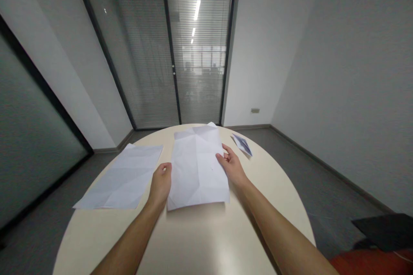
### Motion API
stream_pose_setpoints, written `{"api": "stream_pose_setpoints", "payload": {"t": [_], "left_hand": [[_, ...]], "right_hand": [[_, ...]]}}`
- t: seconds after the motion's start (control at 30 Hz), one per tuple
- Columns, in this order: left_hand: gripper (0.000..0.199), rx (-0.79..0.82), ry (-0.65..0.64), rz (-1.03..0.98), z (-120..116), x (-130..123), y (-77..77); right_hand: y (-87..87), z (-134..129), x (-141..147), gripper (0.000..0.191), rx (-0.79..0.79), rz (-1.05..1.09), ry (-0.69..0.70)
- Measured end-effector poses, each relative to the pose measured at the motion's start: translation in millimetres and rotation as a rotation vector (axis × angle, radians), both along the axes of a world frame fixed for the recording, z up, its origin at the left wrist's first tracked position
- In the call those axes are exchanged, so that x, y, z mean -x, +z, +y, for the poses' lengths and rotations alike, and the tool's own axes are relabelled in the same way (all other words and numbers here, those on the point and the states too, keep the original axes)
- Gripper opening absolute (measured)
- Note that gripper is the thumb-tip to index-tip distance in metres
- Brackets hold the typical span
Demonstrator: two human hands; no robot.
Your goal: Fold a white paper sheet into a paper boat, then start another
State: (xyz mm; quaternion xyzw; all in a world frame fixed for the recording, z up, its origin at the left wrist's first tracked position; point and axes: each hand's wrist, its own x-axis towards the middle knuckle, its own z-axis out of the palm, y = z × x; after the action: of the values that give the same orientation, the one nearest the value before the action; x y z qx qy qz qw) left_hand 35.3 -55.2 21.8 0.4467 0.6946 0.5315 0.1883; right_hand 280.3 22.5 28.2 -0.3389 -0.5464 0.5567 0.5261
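A creased white sheet of paper [197, 165] is held up between my two hands, its lower edge raised a little off the round table. My left hand [160, 182] pinches its left edge, thumb on top. On the opposite edge, my right hand [232, 165] grips the sheet with the thumb in front and fingers partly behind it. Fold lines cross the paper, and a corner shows past its top edge. To the left of my left hand lie other creased white sheets [124, 178], flat on the table.
The round cream table [200, 245] fills the lower middle. A small folded paper with a dark printed side [242, 145] lies beyond my right hand. Glass doors with blinds [196, 73] stand behind. At the lower right are a black object [385, 230] and something red [371, 263].
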Motion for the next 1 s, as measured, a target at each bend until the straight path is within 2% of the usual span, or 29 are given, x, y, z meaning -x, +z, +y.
{"api": "stream_pose_setpoints", "payload": {"t": [0.03, 0.13, 0.23, 0.3, 0.4, 0.47, 0.5, 0.63, 0.67, 0.77, 0.9, 1.0], "left_hand": [[0.038, 0.084, -0.050, 0.064, 1.5, 2.3, -3.9], [0.029, 0.138, -0.017, 0.149, 2.8, 7.0, -14.1], [0.049, 0.058, -0.007, 0.466, 0.8, 7.3, -23.2], [0.057, 0.048, -0.111, 0.675, -1.0, 4.8, -28.5], [0.061, 0.179, -0.344, 0.831, -4.8, -2.0, -32.2], [0.060, 0.280, -0.459, 0.897, -8.6, -7.0, -30.4], [0.060, 0.315, -0.498, 0.924, -10.8, -9.3, -28.5], [0.061, 0.343, -0.559, 0.990, -19.0, -14.9, -21.1], [0.061, 0.341, -0.569, 0.998, -20.3, -15.5, -20.3], [0.062, 0.342, -0.592, 1.007, -22.0, -16.1, -19.7], [0.061, 0.346, -0.598, 1.004, -21.8, -16.3, -17.6], [0.061, 0.353, -0.630, 0.992, -21.7, -15.8, -14.3]], "right_hand": [[-1.0, 0.4, -1.1, 0.082, 0.020, -0.010, -0.019], [-8.1, 2.4, -8.2, 0.087, 0.089, -0.159, -0.012], [-12.0, 2.8, -17.8, 0.077, 0.043, -0.488, 0.024], [-8.0, 1.5, -22.4, 0.067, -0.068, -0.812, -0.051], [4.2, -1.9, -23.4, 0.046, -0.184, -1.173, -0.218], [10.1, -4.7, -20.5, 0.044, -0.259, -1.223, -0.266], [10.9, -6.3, -18.4, 0.045, -0.326, -1.208, -0.242], [-0.8, -13.6, -9.7, 0.060, -0.618, -1.169, 0.101], [-5.4, -14.9, -8.1, 0.064, -0.614, -1.210, 0.176], [-15.6, -14.2, -6.1, 0.078, -0.485, -1.328, 0.207], [-16.6, -5.2, -9.7, 0.085, -0.347, -1.434, 0.093], [-13.4, -0.8, -11.8, 0.084, -0.316, -1.470, -0.003]]}}
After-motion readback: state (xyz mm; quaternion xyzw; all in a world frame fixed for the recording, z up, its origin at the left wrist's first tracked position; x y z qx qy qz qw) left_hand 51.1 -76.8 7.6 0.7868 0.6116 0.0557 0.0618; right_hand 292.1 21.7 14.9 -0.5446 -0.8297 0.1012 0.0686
